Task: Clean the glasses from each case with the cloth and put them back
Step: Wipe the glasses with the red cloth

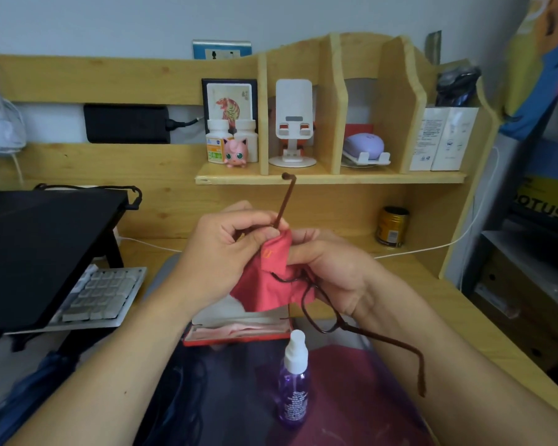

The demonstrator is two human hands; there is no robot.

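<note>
Glasses wiped in both hands over the open case

Glasses (322, 312) with a thin brown frame are held above the table (409, 275), wrapped partly in a red cloth (264, 284). Left hand (216, 249) has its grip closed on the cloth and on one temple arm, fingers curled and pinching near the hinge (that arm sticks up and away toward the shelf (329, 178)). Right hand (332, 268) has its grip closed too, fingers curled round the cloth and the frame beneath it. One lens rim hangs out below the cloth by the right wrist, and the other temple arm trails down to the right, its tip bent downward.

Just under the hands lies a red case (236, 334), lid open, with a pale pink lining showing. A purple spray bottle (293, 381) with a white cap stands upright just in front of the case, on a dark mat. To the left, a black laptop (42, 249) sits on a stand over a grey keyboard (100, 297). A gold can (392, 226) stands at the back of the table on the right. On the shelf are two white pill bottles, a pink figurine (236, 151) and a white phone stand (293, 123).
</note>
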